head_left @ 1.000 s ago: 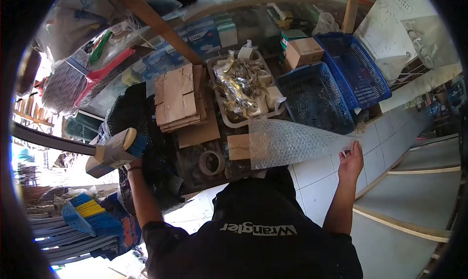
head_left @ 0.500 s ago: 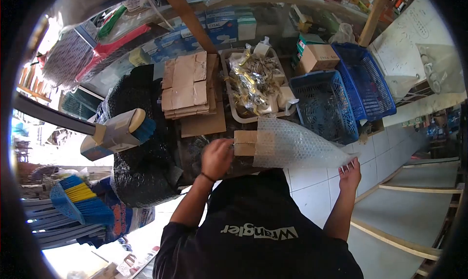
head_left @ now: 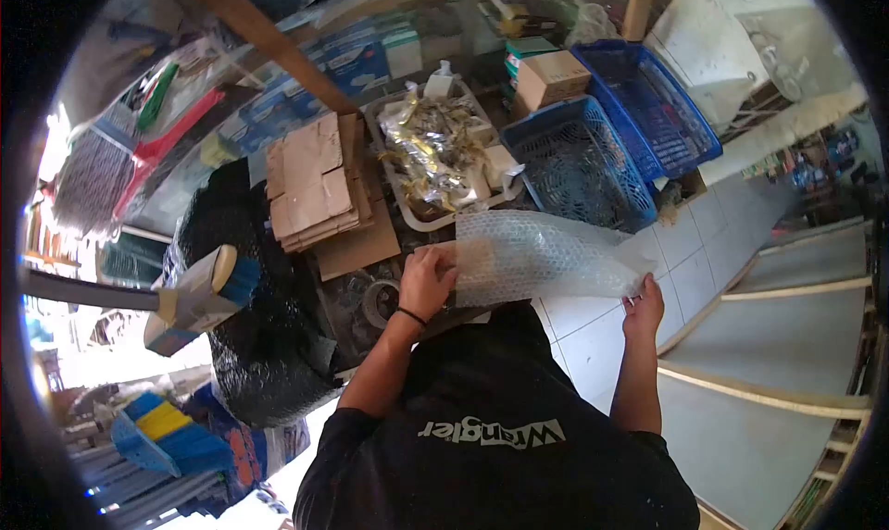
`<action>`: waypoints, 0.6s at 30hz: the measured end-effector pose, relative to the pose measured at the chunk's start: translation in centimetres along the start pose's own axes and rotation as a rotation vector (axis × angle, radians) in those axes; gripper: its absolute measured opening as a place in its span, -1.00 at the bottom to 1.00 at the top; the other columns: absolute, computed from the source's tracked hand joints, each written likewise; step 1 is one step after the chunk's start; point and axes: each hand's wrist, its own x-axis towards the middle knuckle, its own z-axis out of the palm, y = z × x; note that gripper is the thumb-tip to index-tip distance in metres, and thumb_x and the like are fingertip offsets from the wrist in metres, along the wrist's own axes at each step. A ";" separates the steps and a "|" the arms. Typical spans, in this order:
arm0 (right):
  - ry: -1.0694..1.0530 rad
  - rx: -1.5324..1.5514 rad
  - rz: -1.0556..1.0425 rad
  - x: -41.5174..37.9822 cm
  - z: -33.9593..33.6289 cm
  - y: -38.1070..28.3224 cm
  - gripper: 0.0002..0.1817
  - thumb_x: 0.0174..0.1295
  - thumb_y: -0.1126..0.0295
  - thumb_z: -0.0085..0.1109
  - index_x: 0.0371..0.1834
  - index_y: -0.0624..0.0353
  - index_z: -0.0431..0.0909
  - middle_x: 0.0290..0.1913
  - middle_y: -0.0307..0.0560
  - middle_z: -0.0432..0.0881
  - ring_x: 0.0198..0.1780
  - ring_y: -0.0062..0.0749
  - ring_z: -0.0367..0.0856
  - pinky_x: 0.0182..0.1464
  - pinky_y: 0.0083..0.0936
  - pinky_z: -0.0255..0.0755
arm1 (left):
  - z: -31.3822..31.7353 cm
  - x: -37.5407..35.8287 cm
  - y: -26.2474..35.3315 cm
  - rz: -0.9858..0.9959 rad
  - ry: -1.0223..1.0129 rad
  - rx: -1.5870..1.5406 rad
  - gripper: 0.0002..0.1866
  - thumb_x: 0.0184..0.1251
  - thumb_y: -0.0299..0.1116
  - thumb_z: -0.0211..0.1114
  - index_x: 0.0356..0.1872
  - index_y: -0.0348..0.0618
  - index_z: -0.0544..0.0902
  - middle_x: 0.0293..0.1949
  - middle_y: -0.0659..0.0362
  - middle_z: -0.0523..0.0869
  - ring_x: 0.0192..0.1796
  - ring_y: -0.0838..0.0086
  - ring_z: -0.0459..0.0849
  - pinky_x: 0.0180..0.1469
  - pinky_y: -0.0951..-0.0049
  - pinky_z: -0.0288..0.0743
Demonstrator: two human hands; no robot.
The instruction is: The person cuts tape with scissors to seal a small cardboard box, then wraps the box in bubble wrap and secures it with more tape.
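Left hand (head_left: 426,283) and right hand (head_left: 643,306), both closed on opposite ends of a bubble wrap sheet (head_left: 537,257), frame centre, below white tray (head_left: 407,217).

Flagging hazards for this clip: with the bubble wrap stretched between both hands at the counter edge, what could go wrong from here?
1. The bubble wrap is held only at its ends, by the left hand and right hand; its right part hangs past the counter, so a slip could drop it onto the floor.
2. The tape roll lies right beside the left hand near the counter edge and might get knocked off.
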 end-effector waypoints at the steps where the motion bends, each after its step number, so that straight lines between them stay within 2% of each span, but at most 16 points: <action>1: 0.028 -0.032 0.002 -0.3 -0.3 0.8 -0.60 0.29 0.10 0.06 0.06 0.12 0.42 0.01 -0.13 0.46 -0.03 -0.33 0.44 -0.12 -0.32 0.37 | -0.1 0.0 0.3 -0.044 -0.031 -0.042 -0.79 -0.01 -0.44 0.37 -0.33 -0.22 0.58 -0.33 0.05 0.61 -0.21 0.12 0.56 -0.15 0.19 0.46; 3: 0.076 -0.103 0.006 -1.1 -1.2 2.7 -0.60 0.29 0.10 0.05 0.04 0.15 0.42 0.00 -0.11 0.46 -0.06 -0.32 0.45 -0.17 -0.32 0.41 | -0.3 0.0 0.9 -0.142 -0.087 -0.125 -0.84 0.02 -0.46 0.35 -0.36 -0.23 0.58 -0.41 0.07 0.62 -0.30 0.19 0.61 -0.24 0.26 0.50; 4: 0.064 -0.141 0.006 -1.7 -1.6 3.8 -0.61 0.30 0.10 0.03 0.00 0.17 0.44 -0.01 -0.11 0.47 -0.05 -0.31 0.46 -0.24 -0.33 0.44 | -0.3 0.1 1.2 -0.129 -0.067 -0.158 -0.85 0.03 -0.47 0.35 -0.36 -0.23 0.59 -0.42 0.08 0.63 -0.34 0.22 0.62 -0.28 0.30 0.51; 5: 0.041 -0.259 -0.034 -1.8 -2.2 5.4 -0.63 0.30 0.06 0.00 -0.02 0.09 0.46 -0.12 -0.18 0.52 -0.16 -0.40 0.47 -0.20 -0.32 0.42 | -0.4 0.1 1.6 -0.117 -0.045 -0.192 -0.86 0.04 -0.47 0.34 -0.37 -0.24 0.59 -0.44 0.08 0.64 -0.38 0.26 0.63 -0.32 0.33 0.52; 7: 0.049 -0.275 0.022 -2.6 -2.7 8.3 -0.65 0.32 0.08 0.00 -0.13 0.16 0.45 -0.32 -0.15 0.53 -0.33 -0.41 0.50 -0.30 -0.40 0.44 | -0.8 0.2 2.4 -0.092 -0.014 -0.255 -0.87 0.07 -0.47 0.33 -0.36 -0.24 0.60 -0.45 0.08 0.65 -0.40 0.32 0.65 -0.36 0.39 0.52; 11: -0.092 -0.496 0.063 -1.7 -5.5 13.8 -0.66 0.32 0.12 0.02 -0.13 0.21 0.44 -0.35 -0.07 0.55 -0.40 -0.34 0.58 -0.46 -0.44 0.43 | -2.4 0.5 4.3 -0.038 -0.048 -0.337 -0.88 0.09 -0.46 0.32 -0.34 -0.24 0.61 -0.41 0.07 0.67 -0.38 0.37 0.66 -0.35 0.42 0.53; 12: -0.123 -0.554 0.141 -1.0 -6.5 14.9 -0.65 0.32 0.11 0.02 -0.12 0.22 0.43 -0.33 -0.05 0.56 -0.39 -0.30 0.61 -0.45 -0.42 0.45 | -2.9 0.4 4.7 -0.029 -0.066 -0.344 -0.88 0.09 -0.47 0.31 -0.33 -0.24 0.61 -0.41 0.07 0.67 -0.38 0.37 0.66 -0.34 0.42 0.53; 13: -0.113 -0.559 0.220 -1.0 -6.7 15.2 -0.63 0.32 0.11 0.02 -0.09 0.23 0.43 -0.33 -0.04 0.56 -0.41 -0.30 0.60 -0.44 -0.41 0.45 | -3.4 0.3 5.0 -0.033 -0.125 -0.367 -0.88 0.10 -0.47 0.30 -0.33 -0.25 0.60 -0.41 0.07 0.66 -0.38 0.37 0.66 -0.34 0.42 0.53; 15: 0.036 -0.617 0.306 -0.2 -6.5 15.1 -0.61 0.27 0.17 0.07 -0.16 0.38 0.48 -0.32 0.11 0.57 -0.44 -0.19 0.60 -0.48 -0.31 0.49 | -4.5 0.2 5.5 -0.043 -0.233 -0.412 -0.87 0.10 -0.47 0.29 -0.33 -0.26 0.60 -0.40 0.07 0.65 -0.38 0.37 0.65 -0.34 0.42 0.53; 17: 0.155 -1.043 -0.457 0.7 -5.7 15.3 -0.67 0.21 0.28 0.12 -0.17 0.39 0.48 -0.24 0.18 0.56 -0.18 -0.01 0.54 -0.02 -0.18 0.40 | -5.6 0.1 5.8 -0.010 -0.282 -0.397 -0.85 0.10 -0.48 0.26 -0.28 -0.26 0.58 -0.39 0.05 0.64 -0.38 0.33 0.64 -0.32 0.40 0.53; 18: 0.096 -0.998 -0.742 -0.7 -3.3 12.6 -0.74 0.17 0.39 0.16 -0.16 0.37 0.48 -0.21 0.12 0.53 -0.18 -0.06 0.52 -0.06 -0.24 0.41 | -6.0 0.1 6.0 0.025 -0.290 -0.387 -0.84 0.10 -0.49 0.25 -0.26 -0.26 0.57 -0.38 0.05 0.63 -0.38 0.31 0.64 -0.31 0.40 0.53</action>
